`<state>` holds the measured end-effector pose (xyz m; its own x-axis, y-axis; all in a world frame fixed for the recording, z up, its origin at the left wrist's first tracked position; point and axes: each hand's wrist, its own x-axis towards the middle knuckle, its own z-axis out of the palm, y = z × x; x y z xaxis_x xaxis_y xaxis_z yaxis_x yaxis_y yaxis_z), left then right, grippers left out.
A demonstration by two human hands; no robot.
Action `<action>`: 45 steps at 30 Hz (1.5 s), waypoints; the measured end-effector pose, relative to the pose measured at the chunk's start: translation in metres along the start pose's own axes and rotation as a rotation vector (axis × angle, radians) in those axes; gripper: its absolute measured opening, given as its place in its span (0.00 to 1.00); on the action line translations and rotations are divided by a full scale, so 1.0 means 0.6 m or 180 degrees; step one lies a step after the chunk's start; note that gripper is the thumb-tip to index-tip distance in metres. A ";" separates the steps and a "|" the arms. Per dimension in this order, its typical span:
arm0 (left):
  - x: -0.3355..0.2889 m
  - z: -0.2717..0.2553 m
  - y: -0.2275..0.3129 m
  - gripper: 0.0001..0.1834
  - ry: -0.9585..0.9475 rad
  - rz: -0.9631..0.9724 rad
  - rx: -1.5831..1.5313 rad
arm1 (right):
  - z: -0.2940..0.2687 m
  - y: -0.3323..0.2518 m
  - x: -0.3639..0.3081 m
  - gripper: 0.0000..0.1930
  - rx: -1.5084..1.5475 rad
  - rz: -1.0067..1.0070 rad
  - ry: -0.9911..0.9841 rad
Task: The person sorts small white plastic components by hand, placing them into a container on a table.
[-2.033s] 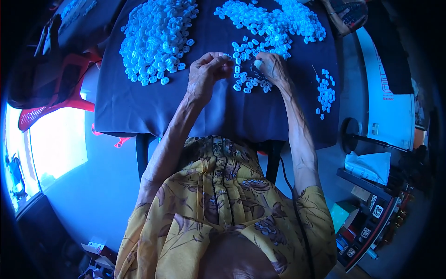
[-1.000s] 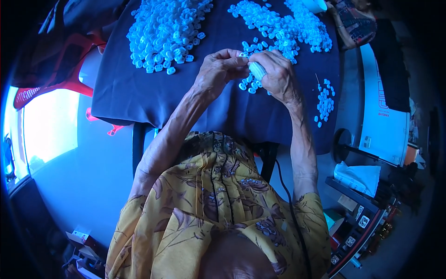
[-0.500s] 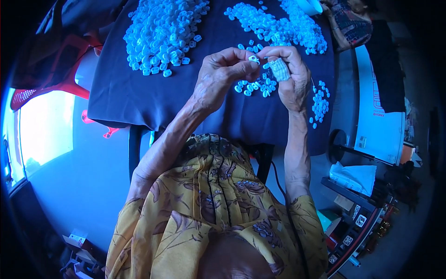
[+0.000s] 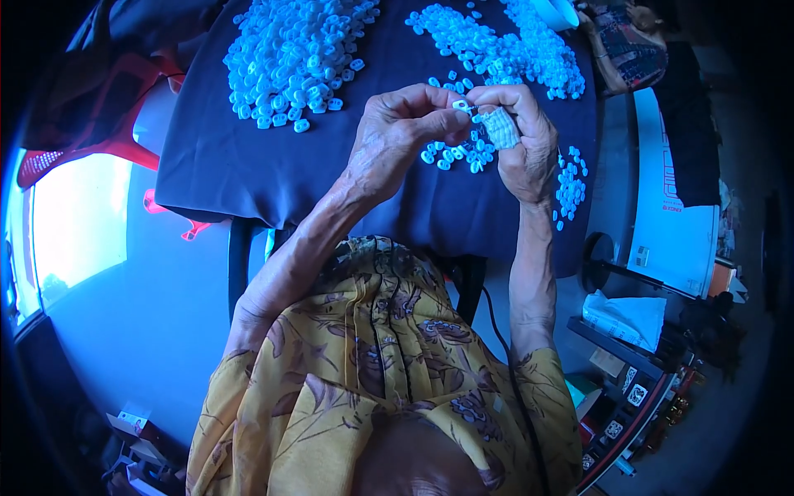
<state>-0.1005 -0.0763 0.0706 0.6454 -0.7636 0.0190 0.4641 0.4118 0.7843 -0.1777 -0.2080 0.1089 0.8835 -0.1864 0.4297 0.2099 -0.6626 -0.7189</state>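
Observation:
Over the table, my left hand [image 4: 404,124] pinches a small white oval plastic piece [image 4: 461,106] with a hole in it, between thumb and forefinger. My right hand [image 4: 528,142] is closed just beside it, its fingertips meeting the piece's right side. Something tiny and dark shows at those fingertips, too small to make out. A pale ribbed cloth sleeve [image 4: 501,129] wraps one finger of my right hand. Below the fingertips lies a small group of similar white pieces [image 4: 447,155], partly hidden by my right hand.
A dark cloth covers the table [image 4: 331,165]. A large heap of white pieces [image 4: 289,58] lies far left, and a heap of smaller pieces [image 4: 529,54] far right, by a white bowl [image 4: 556,12]. Several small bits [image 4: 571,190] lie right of my wrist. Another person's arm [image 4: 610,70] shows beyond.
Both hands have shifted slightly right, staying together. The white piece in my left hand has turned so its face with the hole shows more, and my right fingertips now meet its side.

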 end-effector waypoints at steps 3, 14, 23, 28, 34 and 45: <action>0.000 0.002 0.001 0.06 0.0027 -0.0025 0.0006 | 0.001 -0.002 -0.002 0.07 -0.0125 0.0020 -0.0023; -0.003 0.003 0.004 0.07 0.0124 -0.0046 0.0247 | -0.003 -0.009 0.000 0.10 -0.0812 -0.0219 -0.0124; -0.005 0.002 0.011 0.06 0.0169 -0.0056 0.0226 | -0.001 -0.021 0.009 0.11 -0.1040 -0.0395 -0.0177; -0.002 0.001 0.009 0.07 0.0195 -0.0112 0.0131 | 0.004 -0.013 0.009 0.11 -0.1102 -0.0393 -0.0117; 0.010 -0.013 -0.011 0.08 0.0184 -0.0245 -0.0124 | 0.002 0.001 0.017 0.10 -0.0932 -0.0142 -0.0332; 0.023 -0.035 -0.025 0.08 0.0317 -0.0398 -0.0497 | -0.011 0.041 0.006 0.11 0.0284 0.0798 -0.0283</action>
<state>-0.0859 -0.0823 0.0463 0.6300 -0.7639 -0.1399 0.6277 0.3948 0.6709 -0.1722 -0.2300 0.0962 0.9449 -0.2695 0.1856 0.0127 -0.5365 -0.8438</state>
